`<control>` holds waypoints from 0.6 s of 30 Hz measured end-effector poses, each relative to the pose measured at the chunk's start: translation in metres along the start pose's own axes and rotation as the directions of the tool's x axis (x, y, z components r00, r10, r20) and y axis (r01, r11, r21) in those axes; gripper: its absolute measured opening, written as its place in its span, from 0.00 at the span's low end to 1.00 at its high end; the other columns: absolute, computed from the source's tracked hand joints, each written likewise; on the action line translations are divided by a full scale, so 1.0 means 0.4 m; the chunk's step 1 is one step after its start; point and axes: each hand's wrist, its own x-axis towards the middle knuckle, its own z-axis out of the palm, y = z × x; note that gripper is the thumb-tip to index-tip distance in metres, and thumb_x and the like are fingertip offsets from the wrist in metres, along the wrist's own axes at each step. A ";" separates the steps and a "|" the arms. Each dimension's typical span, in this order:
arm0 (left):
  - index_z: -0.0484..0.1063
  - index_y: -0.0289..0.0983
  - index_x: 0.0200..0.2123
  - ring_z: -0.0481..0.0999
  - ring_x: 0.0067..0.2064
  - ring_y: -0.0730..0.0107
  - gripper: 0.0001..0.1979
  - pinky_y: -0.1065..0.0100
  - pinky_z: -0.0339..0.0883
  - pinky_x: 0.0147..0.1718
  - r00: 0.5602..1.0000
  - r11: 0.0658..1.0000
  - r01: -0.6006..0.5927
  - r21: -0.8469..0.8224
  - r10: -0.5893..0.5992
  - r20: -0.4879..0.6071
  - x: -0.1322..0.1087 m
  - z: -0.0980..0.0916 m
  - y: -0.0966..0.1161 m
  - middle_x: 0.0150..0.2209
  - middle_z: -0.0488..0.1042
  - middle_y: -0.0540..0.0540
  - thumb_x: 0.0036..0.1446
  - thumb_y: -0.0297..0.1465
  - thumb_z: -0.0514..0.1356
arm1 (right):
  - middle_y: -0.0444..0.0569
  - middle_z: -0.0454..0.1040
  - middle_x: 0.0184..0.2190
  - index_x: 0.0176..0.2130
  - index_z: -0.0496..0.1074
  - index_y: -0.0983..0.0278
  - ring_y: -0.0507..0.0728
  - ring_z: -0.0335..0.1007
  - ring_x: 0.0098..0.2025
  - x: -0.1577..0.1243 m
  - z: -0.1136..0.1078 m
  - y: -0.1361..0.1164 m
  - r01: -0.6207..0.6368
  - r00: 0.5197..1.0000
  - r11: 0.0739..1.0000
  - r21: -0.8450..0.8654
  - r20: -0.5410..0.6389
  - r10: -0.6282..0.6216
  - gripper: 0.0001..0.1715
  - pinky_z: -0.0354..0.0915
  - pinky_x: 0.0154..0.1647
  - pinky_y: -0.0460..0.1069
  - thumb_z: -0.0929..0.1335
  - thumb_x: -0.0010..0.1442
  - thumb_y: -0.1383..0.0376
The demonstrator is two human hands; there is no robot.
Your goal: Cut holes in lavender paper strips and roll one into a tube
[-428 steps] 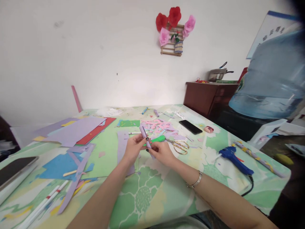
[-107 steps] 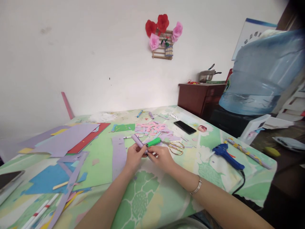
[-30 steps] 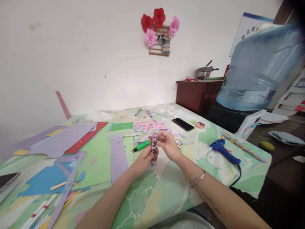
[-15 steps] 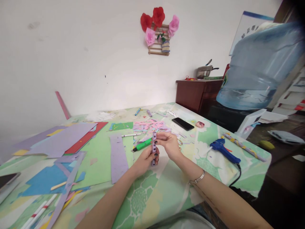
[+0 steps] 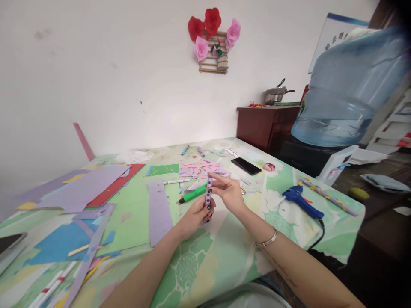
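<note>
Upright between my hands is a slim light-purple paper tube [image 5: 208, 197] with dark dots along it. My left hand [image 5: 197, 214] is closed around its lower part, thumb pressed on the front. Higher up, my right hand [image 5: 226, 192] pinches the tube, its index finger over the top end. Just behind the tube lies a green marker [image 5: 194, 193] with a black tip. Partly hidden by my right hand, the gold handles of what look like scissors [image 5: 243, 192] rest on the table. Left of my hands is a purple paper strip [image 5: 160, 218] on a green sheet [image 5: 128, 229].
To the right lie a blue glue gun [image 5: 303, 202] with its cord and a yellow-and-purple wrapped stick [image 5: 327, 196]. A black phone [image 5: 246, 166] and pink paper scraps [image 5: 199, 170] are farther back. Coloured sheets [image 5: 86, 188] spread over the left side. A water bottle [image 5: 346, 94] stands right.
My right index finger has moved up over the tube's top end, and the tube leans slightly more to the right. Both hands keep their hold.
</note>
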 end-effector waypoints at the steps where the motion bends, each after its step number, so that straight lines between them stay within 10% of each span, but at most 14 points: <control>1: 0.61 0.37 0.34 0.55 0.22 0.79 0.12 0.71 0.50 0.24 1.000 0.999 0.025 -0.026 -0.025 0.004 -0.001 0.001 0.001 0.23 0.55 0.56 0.56 0.41 0.55 | 0.44 0.77 0.28 0.41 0.77 0.60 0.54 0.73 0.30 0.001 -0.002 0.001 0.000 1.000 1.000 0.004 0.004 0.000 0.25 0.70 0.36 0.51 0.74 0.40 0.70; 18: 0.59 0.38 0.34 0.56 0.21 0.80 0.14 0.72 0.49 0.24 0.989 0.982 0.136 -0.131 -0.127 0.070 -0.008 0.006 0.005 0.21 0.54 0.57 0.55 0.42 0.57 | 0.43 0.74 0.26 0.38 0.78 0.61 0.51 0.69 0.27 0.011 -0.007 0.006 -0.025 0.999 0.997 0.075 0.025 0.023 0.23 0.68 0.30 0.47 0.75 0.38 0.70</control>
